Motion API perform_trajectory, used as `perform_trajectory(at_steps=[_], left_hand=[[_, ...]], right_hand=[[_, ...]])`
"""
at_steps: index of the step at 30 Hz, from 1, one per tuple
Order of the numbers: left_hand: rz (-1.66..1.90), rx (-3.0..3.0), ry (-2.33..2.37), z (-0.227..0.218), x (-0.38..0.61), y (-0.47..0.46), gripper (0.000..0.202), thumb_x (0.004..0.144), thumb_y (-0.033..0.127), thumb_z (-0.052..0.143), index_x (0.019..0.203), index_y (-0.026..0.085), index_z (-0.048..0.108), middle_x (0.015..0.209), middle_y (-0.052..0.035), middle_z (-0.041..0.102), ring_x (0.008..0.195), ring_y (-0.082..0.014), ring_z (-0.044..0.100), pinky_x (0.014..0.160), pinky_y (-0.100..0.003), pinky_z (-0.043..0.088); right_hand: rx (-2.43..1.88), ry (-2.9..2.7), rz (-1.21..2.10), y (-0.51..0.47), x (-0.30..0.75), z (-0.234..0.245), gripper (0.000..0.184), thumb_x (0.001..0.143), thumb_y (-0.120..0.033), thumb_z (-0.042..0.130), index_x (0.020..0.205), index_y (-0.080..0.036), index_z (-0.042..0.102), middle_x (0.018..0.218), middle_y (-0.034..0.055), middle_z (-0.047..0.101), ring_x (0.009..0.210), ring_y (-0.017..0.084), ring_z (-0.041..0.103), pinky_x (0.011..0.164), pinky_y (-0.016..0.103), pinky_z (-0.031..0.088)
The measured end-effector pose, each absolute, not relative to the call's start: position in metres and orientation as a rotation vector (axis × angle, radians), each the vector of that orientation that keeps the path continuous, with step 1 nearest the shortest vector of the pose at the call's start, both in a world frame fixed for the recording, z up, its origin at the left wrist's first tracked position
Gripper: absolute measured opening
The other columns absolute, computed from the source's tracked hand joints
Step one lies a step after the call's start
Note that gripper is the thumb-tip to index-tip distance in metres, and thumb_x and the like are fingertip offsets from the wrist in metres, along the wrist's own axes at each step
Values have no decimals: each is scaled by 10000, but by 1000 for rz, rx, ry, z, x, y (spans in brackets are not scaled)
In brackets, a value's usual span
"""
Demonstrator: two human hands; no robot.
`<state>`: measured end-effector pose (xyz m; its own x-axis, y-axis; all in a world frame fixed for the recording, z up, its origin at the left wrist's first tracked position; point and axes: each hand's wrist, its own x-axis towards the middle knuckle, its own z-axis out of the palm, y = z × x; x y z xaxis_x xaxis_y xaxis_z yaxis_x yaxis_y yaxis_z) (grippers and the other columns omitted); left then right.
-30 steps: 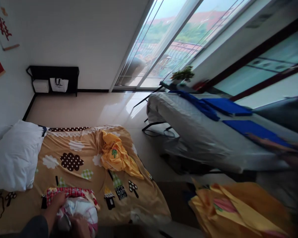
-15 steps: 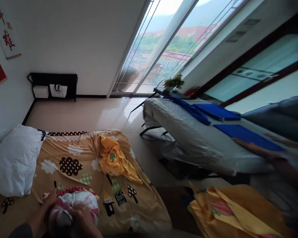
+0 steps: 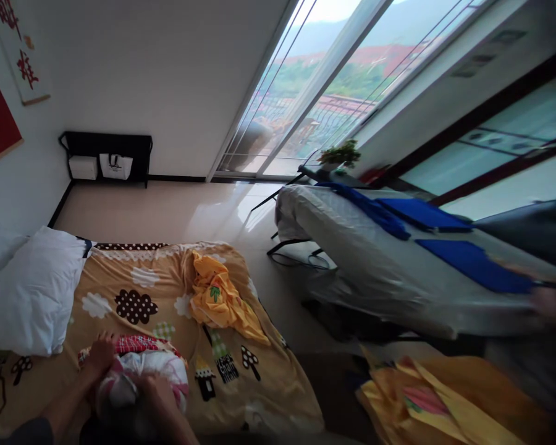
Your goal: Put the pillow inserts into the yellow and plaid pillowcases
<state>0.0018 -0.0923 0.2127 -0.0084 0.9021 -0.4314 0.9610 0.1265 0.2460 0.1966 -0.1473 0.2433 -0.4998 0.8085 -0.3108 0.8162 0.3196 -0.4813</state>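
Note:
On the bed, a white and pink bundle (image 3: 170, 371) of soft, crumpled material lies low in the view, directly in front of me. A red checked cloth (image 3: 141, 343) shows along its far side. My left hand (image 3: 102, 353) rests on the left part of that cloth, fingers stretched out and somewhat apart. Against the bundle's near side, my right hand (image 3: 156, 390) is curled with its fingers gripping the material; shadow and blur hide the fingertips. The bundle's near end is dark and hard to make out.
A crumpled yellow cloth (image 3: 217, 296) lies on the patterned bed sheet (image 3: 167, 426), and white pillows (image 3: 32, 290) sit left. Right, a plastic-covered table (image 3: 352, 259) bears blue folded cloths (image 3: 472, 262); another person's blurred hand (image 3: 553, 303) is there. More yellow fabric (image 3: 445, 395) stands nearer.
My left hand has moved slightly forward and spread its fingers over the red cloth. A small dark stick-like thing by it no longer shows. The other person's hand has shifted right.

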Motion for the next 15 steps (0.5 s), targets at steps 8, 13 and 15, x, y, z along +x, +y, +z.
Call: perform_trajectory(at_steps=[8,13,15], left_hand=[[-16,1595,1845,201,6,-103,342,809,118,565,1127,185,673,1095,-61,733,1036,-185,659,898,-238,447],[24,1519,1843,187,16,-132,347,852,98,491,1132,223,653,1171,-37,723,1108,-160,646,918,-208,436],[17,1496,1871,184,19,-145,378,883,115,455,1192,238,634,1185,-46,722,1112,-180,653,925,-232,444]], right_hand=[[1551,2367,-935,-109,185,206,223,682,-116,649,849,-198,771,813,56,758,745,224,697,632,282,470],[1557,2274,-916,-115,163,175,120,870,-238,672,954,-159,709,886,28,737,769,147,681,737,326,563],[1596,2265,-884,-121,154,164,136,925,-261,619,972,-159,695,911,22,728,803,147,682,771,341,566]])
